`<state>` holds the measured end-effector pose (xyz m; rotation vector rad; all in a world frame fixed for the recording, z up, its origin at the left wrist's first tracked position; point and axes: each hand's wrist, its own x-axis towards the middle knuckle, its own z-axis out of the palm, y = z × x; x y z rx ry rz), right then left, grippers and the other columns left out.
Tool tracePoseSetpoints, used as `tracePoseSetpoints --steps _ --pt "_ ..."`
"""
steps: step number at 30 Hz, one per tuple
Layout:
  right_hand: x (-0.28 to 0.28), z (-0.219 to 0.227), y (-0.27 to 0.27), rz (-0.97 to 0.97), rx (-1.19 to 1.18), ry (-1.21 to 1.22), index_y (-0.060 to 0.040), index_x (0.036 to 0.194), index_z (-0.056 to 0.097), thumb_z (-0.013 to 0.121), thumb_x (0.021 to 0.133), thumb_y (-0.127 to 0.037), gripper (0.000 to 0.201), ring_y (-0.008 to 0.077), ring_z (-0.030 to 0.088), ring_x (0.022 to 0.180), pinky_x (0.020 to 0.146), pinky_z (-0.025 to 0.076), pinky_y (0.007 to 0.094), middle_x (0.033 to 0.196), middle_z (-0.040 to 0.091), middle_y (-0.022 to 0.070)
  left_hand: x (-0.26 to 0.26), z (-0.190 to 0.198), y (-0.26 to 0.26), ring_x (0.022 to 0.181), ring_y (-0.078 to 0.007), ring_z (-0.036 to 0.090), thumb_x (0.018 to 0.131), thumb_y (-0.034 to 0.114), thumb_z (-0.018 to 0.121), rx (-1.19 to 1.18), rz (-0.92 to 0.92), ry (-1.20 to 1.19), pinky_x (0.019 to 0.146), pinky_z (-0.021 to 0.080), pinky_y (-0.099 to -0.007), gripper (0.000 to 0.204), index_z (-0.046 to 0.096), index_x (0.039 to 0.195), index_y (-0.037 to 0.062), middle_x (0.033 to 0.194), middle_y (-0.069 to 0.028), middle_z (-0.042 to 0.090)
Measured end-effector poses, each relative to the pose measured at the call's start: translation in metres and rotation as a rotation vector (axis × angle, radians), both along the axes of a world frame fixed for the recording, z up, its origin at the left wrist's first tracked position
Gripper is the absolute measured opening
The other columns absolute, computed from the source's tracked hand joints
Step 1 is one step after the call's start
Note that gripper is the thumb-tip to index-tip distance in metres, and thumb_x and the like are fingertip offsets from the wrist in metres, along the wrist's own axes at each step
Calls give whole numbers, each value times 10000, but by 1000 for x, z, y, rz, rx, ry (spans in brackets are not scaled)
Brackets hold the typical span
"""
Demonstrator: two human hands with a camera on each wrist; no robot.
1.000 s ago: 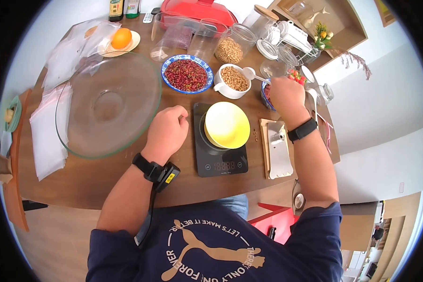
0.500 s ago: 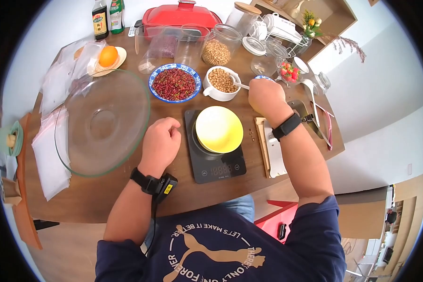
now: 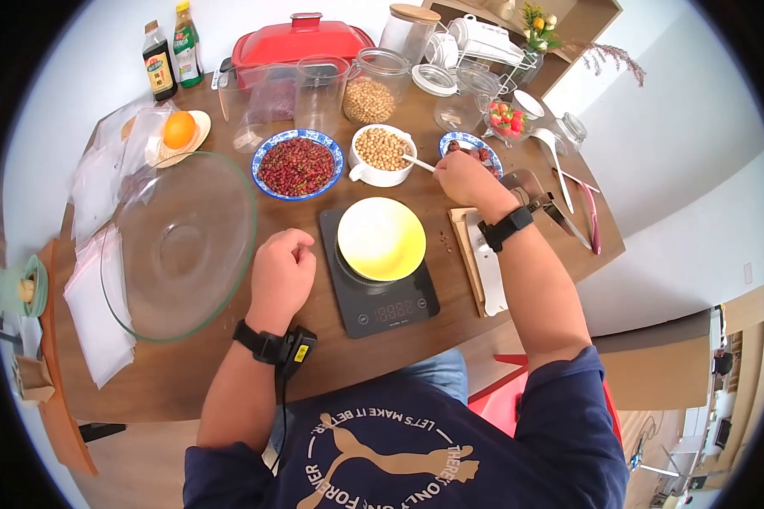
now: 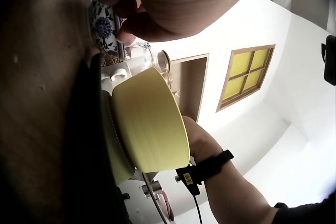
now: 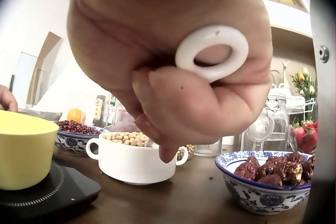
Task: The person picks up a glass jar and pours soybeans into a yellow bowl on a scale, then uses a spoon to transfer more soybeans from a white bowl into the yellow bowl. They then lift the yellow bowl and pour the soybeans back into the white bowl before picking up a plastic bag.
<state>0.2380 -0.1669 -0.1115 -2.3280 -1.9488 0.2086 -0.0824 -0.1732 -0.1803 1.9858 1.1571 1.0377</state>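
My right hand (image 3: 471,180) grips a white spoon by its handle (image 3: 419,164), whose ring-shaped end (image 5: 212,53) shows by the palm in the right wrist view. The spoon's bowl is hidden among the tan beans (image 3: 380,146) in a white two-handled cup (image 5: 134,163). My left hand (image 3: 282,276) is at the table left of the scale, fingers loosely curled and holding nothing. Between the hands, a yellow bowl (image 3: 382,239) sits on a black kitchen scale (image 3: 373,307) with a lit display.
A blue-patterned bowl (image 3: 259,188) of small dark red pieces stands left of the cup. Another patterned bowl (image 5: 268,198) with dark reddish lumps is beside the right hand. A large glass dish (image 3: 182,280) lies left; a metal blade on a board (image 3: 475,254) lies right.
My right hand has moved left toward the cup, and the spoon's bowl has gone from above the cup's edge down into the beans. The left hand stays beside the scale. The head view has shifted.
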Motion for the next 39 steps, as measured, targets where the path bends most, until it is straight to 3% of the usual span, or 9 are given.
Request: tracePoseSetpoints --steps 3,6,10,13,16,31,34,37,39 --pt "0 -2 -5 -15 34 99 10 820 700 514 864 -163 258 408 626 779 740 499 452 824 653 241 0 -3 1 599 -184 539 783 -33 569 21 -5 -27 573 440 -318 116 632 880 -24 716 -112 586" --pt "7 -7 -5 10 44 155 15 836 696 522 864 -180 262 410 621 783 748 494 451 822 646 248 0 3 -1 668 -273 605 762 -6 579 -47 12 26 623 483 -378 129 639 876 -2 810 -152 640" --pt "9 -8 -6 -33 32 203 -4 882 700 558 858 -190 235 319 623 762 734 474 382 781 656 190 0 2 -1 661 -264 606 761 -4 580 -52 13 13 623 485 -369 133 644 879 -2 814 -151 643" --pt "7 -4 -8 -60 41 250 4 886 700 556 861 -196 248 313 628 773 740 473 380 777 661 175 1 4 -2 653 -261 605 759 -6 579 -61 8 16 621 486 -364 136 644 879 -3 824 -152 644" --pt "3 -1 -13 -41 99 272 25 866 688 509 858 -193 282 409 614 807 763 483 441 824 635 262 1 4 -3 646 -257 603 755 -9 577 -50 13 16 618 486 -361 141 644 879 -4 833 -151 644" --pt "0 -4 -22 -143 160 461 39 930 680 571 857 -201 274 338 631 745 729 483 388 778 653 220 1 3 -3 639 -262 586 749 -6 578 -52 23 28 606 473 -372 129 639 863 0 794 -146 628" --pt "-2 6 -27 -143 152 479 40 946 681 583 865 -207 278 288 635 727 709 480 365 761 657 194 1 3 -3 646 -264 587 752 -2 580 -41 16 21 612 474 -375 127 638 865 3 794 -145 627" --pt "-6 17 -40 -142 156 556 48 967 676 572 901 -188 266 99 479 593 557 388 269 628 528 5 0 1 -2 651 -262 586 756 2 581 -13 16 20 616 473 -377 127 639 869 8 792 -143 627" --pt "-10 26 -56 -90 145 536 42 961 676 573 905 -191 260 91 467 599 556 383 262 633 520 -1 1 2 -3 648 -259 581 760 4 582 -22 21 16 615 471 -378 124 638 871 11 785 -140 624"
